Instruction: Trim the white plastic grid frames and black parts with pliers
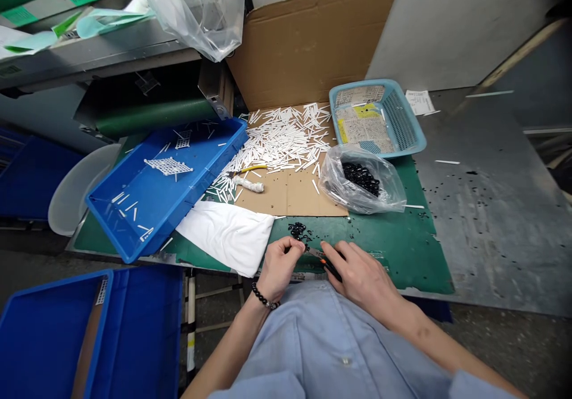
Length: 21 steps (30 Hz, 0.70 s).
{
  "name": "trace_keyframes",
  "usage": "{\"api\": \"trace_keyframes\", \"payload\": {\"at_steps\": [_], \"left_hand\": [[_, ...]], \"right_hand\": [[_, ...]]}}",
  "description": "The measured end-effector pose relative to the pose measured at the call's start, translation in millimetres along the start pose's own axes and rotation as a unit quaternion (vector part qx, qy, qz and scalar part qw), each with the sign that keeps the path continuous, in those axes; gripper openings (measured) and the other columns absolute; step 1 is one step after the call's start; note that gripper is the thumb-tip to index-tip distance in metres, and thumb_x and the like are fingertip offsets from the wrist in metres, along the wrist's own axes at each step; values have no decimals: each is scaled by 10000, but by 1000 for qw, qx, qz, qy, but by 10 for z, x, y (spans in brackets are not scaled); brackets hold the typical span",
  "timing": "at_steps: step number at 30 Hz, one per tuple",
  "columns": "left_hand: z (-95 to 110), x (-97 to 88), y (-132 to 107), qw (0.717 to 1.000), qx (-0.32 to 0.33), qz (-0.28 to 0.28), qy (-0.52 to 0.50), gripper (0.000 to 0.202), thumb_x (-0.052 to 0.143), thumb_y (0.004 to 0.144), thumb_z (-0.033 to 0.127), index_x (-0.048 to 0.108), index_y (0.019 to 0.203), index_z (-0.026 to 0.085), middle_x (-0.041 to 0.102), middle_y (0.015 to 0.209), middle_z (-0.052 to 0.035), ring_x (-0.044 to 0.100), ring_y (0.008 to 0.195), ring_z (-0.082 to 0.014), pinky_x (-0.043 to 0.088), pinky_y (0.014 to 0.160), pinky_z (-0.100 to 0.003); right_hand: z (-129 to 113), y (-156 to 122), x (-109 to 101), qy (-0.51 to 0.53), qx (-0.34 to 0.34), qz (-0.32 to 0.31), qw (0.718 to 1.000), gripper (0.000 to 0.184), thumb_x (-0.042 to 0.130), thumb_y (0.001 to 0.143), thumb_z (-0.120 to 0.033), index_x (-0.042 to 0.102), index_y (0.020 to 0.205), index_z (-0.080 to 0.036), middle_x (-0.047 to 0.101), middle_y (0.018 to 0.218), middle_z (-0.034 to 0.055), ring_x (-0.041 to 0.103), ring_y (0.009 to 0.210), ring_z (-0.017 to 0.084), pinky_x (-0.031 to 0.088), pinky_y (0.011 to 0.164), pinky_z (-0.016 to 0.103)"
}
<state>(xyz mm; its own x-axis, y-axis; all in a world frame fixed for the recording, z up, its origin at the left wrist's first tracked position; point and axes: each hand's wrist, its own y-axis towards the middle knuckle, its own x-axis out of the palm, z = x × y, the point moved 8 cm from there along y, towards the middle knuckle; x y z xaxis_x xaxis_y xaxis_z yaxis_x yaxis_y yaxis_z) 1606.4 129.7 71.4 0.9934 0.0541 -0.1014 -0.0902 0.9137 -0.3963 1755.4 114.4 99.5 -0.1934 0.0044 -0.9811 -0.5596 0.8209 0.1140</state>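
My left hand (279,266) is curled at the near edge of the green mat (402,250), its fingers pinched on something too small to name. My right hand (360,274) grips a small tool with a black and orange handle (324,259), whose tip points at the left fingers. Just beyond the hands lies a little heap of black beads (297,230). A clear bag of more black beads (363,178) sits further back on the right. White plastic sticks (281,140) are heaped on a cardboard sheet (295,193).
A blue tray (201,172) with white grids and sticks lies to the left, a white cloth (226,232) beside it. A light blue basket (402,119) with papers stands at the back right. Blue bins (134,327) sit low on the left.
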Motion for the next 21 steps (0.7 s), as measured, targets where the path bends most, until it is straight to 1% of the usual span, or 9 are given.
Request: {"api": "trace_keyframes", "payload": {"at_steps": [4, 6, 8, 10, 12, 14, 16, 21], "left_hand": [[38, 7, -22, 999, 24, 0, 39, 166, 587, 757, 278, 602, 645, 157, 581, 671, 7, 468, 651, -117, 358, 623, -223], [17, 6, -20, 999, 18, -1, 33, 178, 604, 748, 292, 601, 635, 153, 565, 646, 8, 457, 626, -111, 350, 598, -218], [-37, -5, -12, 1000, -9, -1, 0, 198, 622, 735, 322, 590, 639, 152, 496, 563, 31, 392, 536, -91, 306, 524, -209], [-102, -23, -8, 998, -44, 2, -47, 218, 632, 726, 351, 569, 652, 156, 387, 487, 66, 287, 455, -70, 223, 453, -203], [-145, -41, -12, 994, -69, 4, -84, 224, 634, 725, 359, 550, 666, 160, 306, 461, 89, 208, 428, -58, 159, 424, -201], [-164, -50, -21, 992, -80, 1, -102, 222, 637, 726, 354, 541, 672, 161, 274, 458, 98, 175, 425, -53, 133, 414, -199], [-169, -51, -31, 990, -85, -2, -109, 221, 642, 727, 346, 537, 672, 160, 265, 460, 101, 163, 426, -49, 124, 411, -197], [-151, -8, -40, 989, -81, -12, -121, 250, 646, 733, 365, 509, 661, 168, 256, 476, 101, 154, 435, -48, 116, 416, -199]], "right_hand": [[-6, -5, 60, -2, 11, -55, 998, 395, 546, 845, -152, 508, 1237, -181, 564, 919, 44, 545, 796, 194, 409, 638, 306], [-9, -7, 101, 4, 16, -73, 997, 379, 542, 837, -122, 522, 1210, -187, 567, 894, 31, 554, 760, 180, 404, 619, 293], [-22, -6, 105, 16, 11, -55, 998, 380, 538, 849, -137, 509, 1225, -182, 563, 884, 26, 554, 750, 173, 407, 626, 289], [-35, -8, 68, 25, -1, -6, 1000, 391, 532, 873, -185, 483, 1260, -168, 555, 887, 33, 547, 769, 178, 413, 648, 292], [-35, -18, 20, 27, -8, 43, 999, 406, 519, 895, -236, 463, 1289, -154, 550, 897, 43, 534, 789, 184, 414, 668, 298], [-28, -27, -11, 25, -9, 68, 997, 420, 513, 903, -263, 457, 1303, -146, 548, 908, 51, 525, 801, 188, 411, 677, 304], [-25, -26, -25, 23, -9, 70, 997, 427, 514, 904, -274, 459, 1308, -144, 547, 920, 55, 519, 807, 191, 409, 682, 309], [-42, -2, -36, 12, -10, 46, 999, 417, 512, 907, -294, 479, 1295, -144, 548, 917, 57, 514, 805, 199, 404, 683, 323]]}}
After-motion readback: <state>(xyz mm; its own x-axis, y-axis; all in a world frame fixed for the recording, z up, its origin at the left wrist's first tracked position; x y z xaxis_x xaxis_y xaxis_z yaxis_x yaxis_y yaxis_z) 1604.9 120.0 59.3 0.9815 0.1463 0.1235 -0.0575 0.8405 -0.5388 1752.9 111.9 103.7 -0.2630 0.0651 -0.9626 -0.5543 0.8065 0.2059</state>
